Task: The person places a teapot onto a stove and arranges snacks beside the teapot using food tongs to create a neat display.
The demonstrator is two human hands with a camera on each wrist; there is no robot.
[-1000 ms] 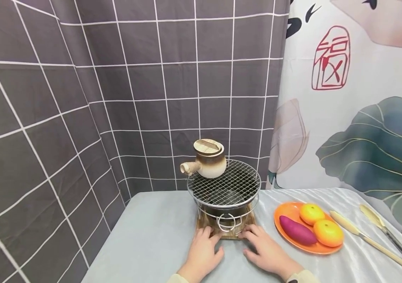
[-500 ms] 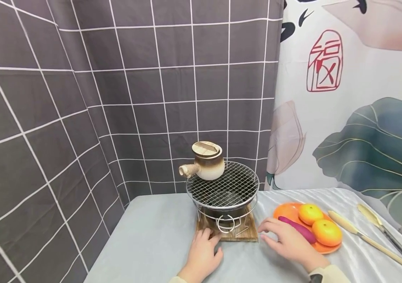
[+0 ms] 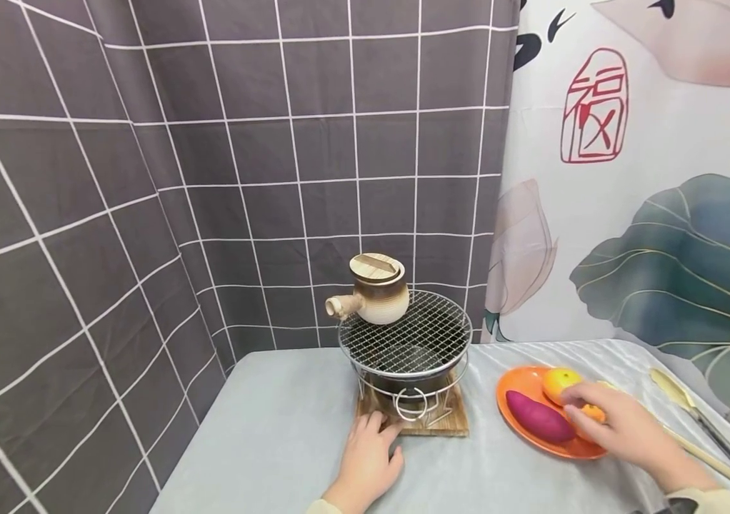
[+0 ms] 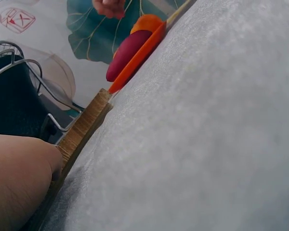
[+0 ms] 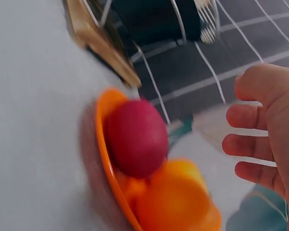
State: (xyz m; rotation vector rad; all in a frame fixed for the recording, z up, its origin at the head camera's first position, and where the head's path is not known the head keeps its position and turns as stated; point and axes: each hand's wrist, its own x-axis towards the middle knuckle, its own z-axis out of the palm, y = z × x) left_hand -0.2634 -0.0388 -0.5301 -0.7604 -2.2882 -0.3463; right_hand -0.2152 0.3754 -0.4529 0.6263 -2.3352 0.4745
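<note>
My left hand (image 3: 365,460) rests with relaxed fingers at the front edge of a wooden board (image 3: 458,422). On that board stands a round stove with a wire grill (image 3: 429,339), and a clay pot (image 3: 383,305) with a wooden lid sits on the grill. Over at the right, my right hand (image 3: 622,428) hovers above an orange plate (image 3: 505,400), its fingers loosely bent and apart from the fruit in the right wrist view. The plate bears a purple sweet potato (image 3: 538,417) and two mandarins; the far mandarin (image 3: 556,380) shows, the near one is mostly hidden by the hand.
Right of the plate lie a long wooden-handled utensil (image 3: 706,457), partly behind my right hand, and tongs with pale tips (image 3: 673,389). A pale cloth (image 3: 262,428) covers the table. Dark checked curtain (image 3: 262,178) hangs behind and to the left.
My right hand has left the board's front edge and moved right, over the plate to the mandarins. My left hand stays at the board.
</note>
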